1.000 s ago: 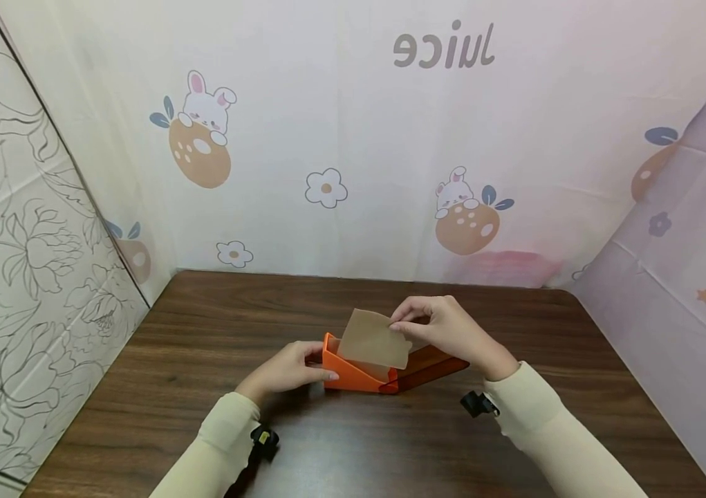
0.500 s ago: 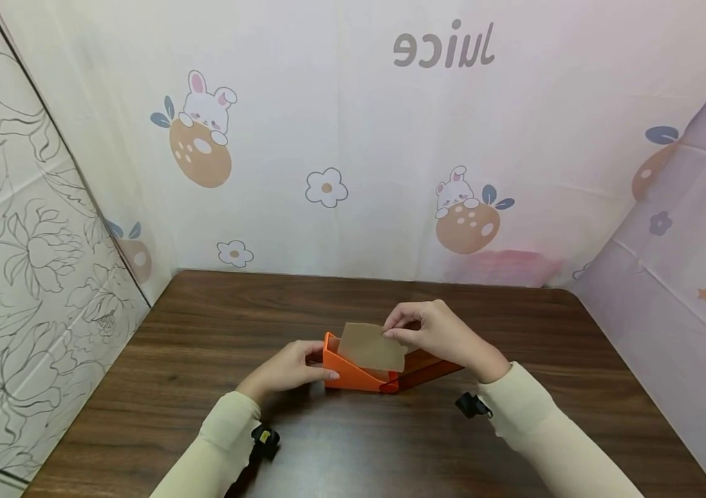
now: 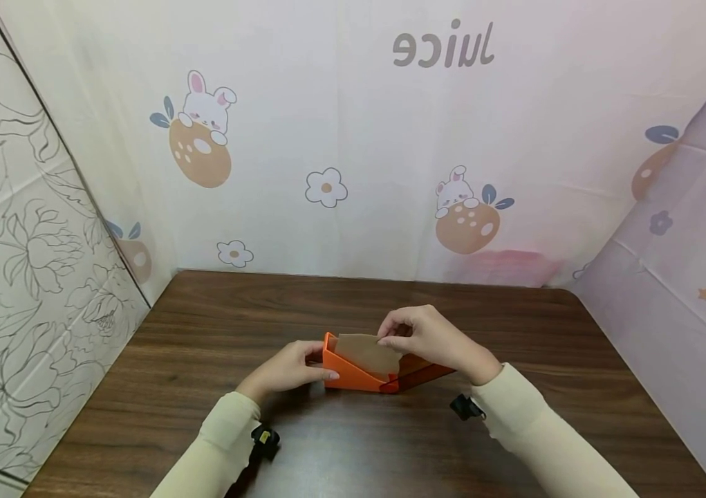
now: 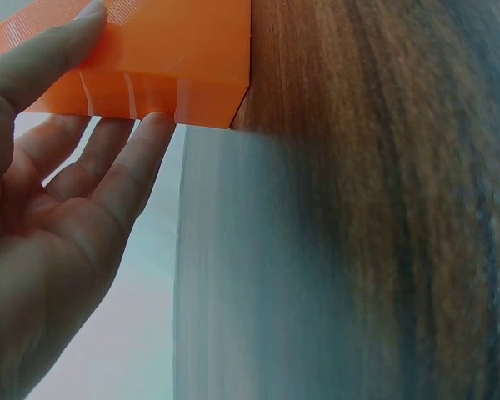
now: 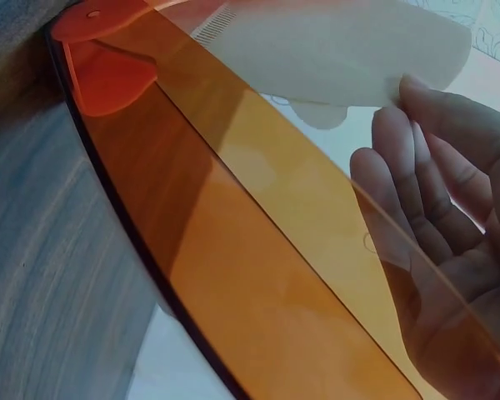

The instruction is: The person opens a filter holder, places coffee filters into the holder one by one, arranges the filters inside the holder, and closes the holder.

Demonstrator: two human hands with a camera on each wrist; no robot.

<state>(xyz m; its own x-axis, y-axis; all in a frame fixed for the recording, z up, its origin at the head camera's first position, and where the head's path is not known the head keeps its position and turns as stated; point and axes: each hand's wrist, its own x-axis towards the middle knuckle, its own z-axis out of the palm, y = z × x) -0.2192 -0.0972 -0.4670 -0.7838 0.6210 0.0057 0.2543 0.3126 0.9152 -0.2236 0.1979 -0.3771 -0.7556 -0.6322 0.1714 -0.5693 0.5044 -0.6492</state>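
Observation:
An orange box [image 3: 350, 374] with sloping sides stands on the table, its transparent amber lid [image 3: 425, 373] swung down to the right. My left hand [image 3: 287, 371] holds the box's left end. In the left wrist view the thumb lies on one orange side [image 4: 183, 50] and the fingertips touch the end face. My right hand [image 3: 433, 340] pinches the upper right corner of a tan card [image 3: 361, 351] between thumb and finger. The card's lower part is inside the box, hidden by its side wall. In the right wrist view the open lid [image 5: 292, 275] partly covers the right hand [image 5: 442, 208].
The dark wood-grain table [image 3: 353, 443] extends on all sides of the box. Behind it hangs a pale printed curtain [image 3: 328, 138], with more printed cloth at left and right. A small black camera [image 3: 263, 440] is on the left wrist, another [image 3: 467, 407] on the right.
My right hand has moved down and slightly left, lowering the tan card deeper into the box; less of the card shows above the rim. The left hand and the box have stayed in place.

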